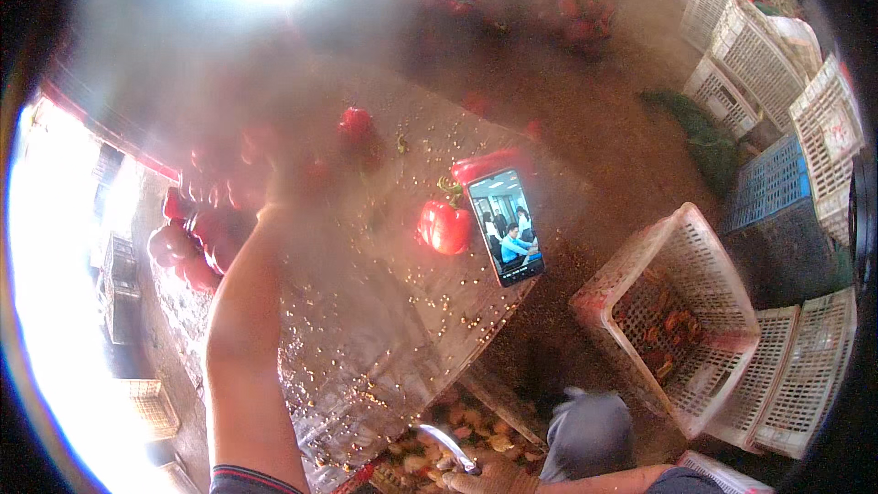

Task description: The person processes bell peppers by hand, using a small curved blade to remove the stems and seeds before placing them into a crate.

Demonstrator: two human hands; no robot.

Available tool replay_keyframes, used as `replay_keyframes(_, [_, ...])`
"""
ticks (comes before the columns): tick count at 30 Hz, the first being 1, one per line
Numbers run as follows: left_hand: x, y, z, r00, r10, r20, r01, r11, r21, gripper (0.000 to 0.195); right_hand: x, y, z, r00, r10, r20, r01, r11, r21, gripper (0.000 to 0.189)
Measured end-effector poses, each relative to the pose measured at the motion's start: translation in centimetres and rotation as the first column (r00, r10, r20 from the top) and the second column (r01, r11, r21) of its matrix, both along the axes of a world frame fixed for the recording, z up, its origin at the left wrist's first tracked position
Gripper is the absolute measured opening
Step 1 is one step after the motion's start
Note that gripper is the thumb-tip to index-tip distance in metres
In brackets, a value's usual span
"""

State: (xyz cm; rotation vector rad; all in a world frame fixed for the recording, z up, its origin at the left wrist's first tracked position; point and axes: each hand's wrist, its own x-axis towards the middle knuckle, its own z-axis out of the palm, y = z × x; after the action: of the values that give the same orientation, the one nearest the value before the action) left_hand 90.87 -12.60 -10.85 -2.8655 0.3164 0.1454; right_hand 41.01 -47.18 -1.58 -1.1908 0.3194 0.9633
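Observation:
A red bell pepper (444, 227) lies on the wet wooden table (384, 336), scattered with pale seeds. Beside it a smartphone (506, 228) showing a video leans on another red pepper (485, 163). My left arm reaches over the table towards a heap of red peppers (185, 254); haze and glare blur my left hand (271, 182), so its grip cannot be made out. Low in the view, my right hand (494, 479), in a brownish glove, is closed on a knife with a curved blade (446, 444). One more red pepper (355, 125) lies farther back.
To the right stands a white plastic crate (686, 343) with pepper scraps at its bottom. White crates (754, 55) and a blue crate (768, 182) are stacked behind it. Cut scraps (473, 425) lie below the table's near edge. Bright glare covers the upper left.

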Motion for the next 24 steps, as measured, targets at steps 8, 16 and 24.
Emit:
replay_keyframes(8, [-15.0,-0.4,5.6,0.985,-0.148,-0.086,0.101,0.909,-0.404,0.083,-3.5,0.8,-1.8,1.000,-0.005,0.028,0.002,0.997,0.080,0.017])
replay_keyframes(16, [-40.4,-10.6,9.5,0.973,-0.054,-0.226,-0.087,0.817,-0.570,0.075,-4.8,-0.7,-2.1,0.985,0.136,0.108,-0.146,0.986,0.083,0.034])
replay_keyframes(24, [-43.2,-13.9,9.6,0.947,0.294,-0.131,-0.322,0.877,-0.357,0.067,-5.1,0.1,-5.3,0.888,0.234,0.396,-0.187,0.970,-0.155,0.034])
